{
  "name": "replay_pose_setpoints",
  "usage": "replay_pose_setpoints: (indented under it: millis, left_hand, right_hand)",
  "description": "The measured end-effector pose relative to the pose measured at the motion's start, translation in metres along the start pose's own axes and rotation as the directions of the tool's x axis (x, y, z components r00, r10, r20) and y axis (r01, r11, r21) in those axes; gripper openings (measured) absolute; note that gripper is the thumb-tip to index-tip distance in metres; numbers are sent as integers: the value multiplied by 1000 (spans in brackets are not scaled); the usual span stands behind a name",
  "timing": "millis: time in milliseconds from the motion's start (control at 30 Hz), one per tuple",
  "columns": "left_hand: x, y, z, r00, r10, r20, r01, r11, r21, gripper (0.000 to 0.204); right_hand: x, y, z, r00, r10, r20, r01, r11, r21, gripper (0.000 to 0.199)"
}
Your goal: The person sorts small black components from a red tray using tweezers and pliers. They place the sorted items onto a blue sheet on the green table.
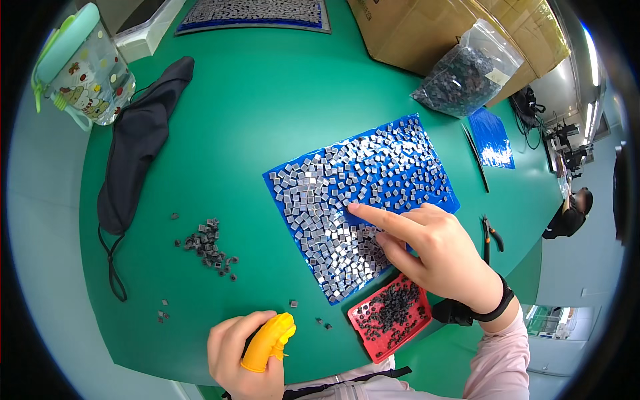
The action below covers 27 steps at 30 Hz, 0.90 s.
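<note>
My right hand (443, 250) reaches over a blue adhesive-looking sheet (427, 191) covered with many small square silver-grey pieces. Its index finger is stretched out, with the tip at the pieces near the middle of the sheet; the thumb is apart from it, and nothing shows between them. My left hand (233, 350) is curled closed near the table's front edge. A yellow rubber finger cot (270, 341) covers one of its digits. Something dark shows beside the cot, too hidden to name. A red tray (360, 320) of small black parts lies below my right hand.
Loose dark square pieces (208, 247) lie left on the green table (233, 113). Pliers (491, 237), tweezers (475, 159) and another blue sheet (492, 137) lie right. A bag of parts (463, 77) leans on a cardboard box (413, 33). A cup (93, 80) and dark pouch (137, 143) are left.
</note>
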<state>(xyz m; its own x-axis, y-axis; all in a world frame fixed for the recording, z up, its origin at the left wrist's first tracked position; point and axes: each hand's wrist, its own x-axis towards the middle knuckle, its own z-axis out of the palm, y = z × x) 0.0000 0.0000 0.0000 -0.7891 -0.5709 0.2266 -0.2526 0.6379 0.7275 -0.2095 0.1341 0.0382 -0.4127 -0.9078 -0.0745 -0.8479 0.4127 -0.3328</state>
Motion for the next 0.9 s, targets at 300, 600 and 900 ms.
replay_pose_setpoints:
  millis: [300, 600, 900]
  left_hand:
    - [1, -1, -1, 1000, -6, -3, 6, 1000, 8, 18]
    - [1, -2, -1, 1000, 20, -7, -20, 999, 48, 17]
    - [1, -1, -1, 1000, 12, -6, -11, 999, 42, 17]
  right_hand:
    - [2, 0, 3, 1000, 18, -19, -15, 991, 133, 34]
    - [-1, -3, 1, 1000, 26, 6, -27, 992, 125, 33]
    - [-4, -1, 1, 1000, -6, -27, 8, 996, 88, 35]
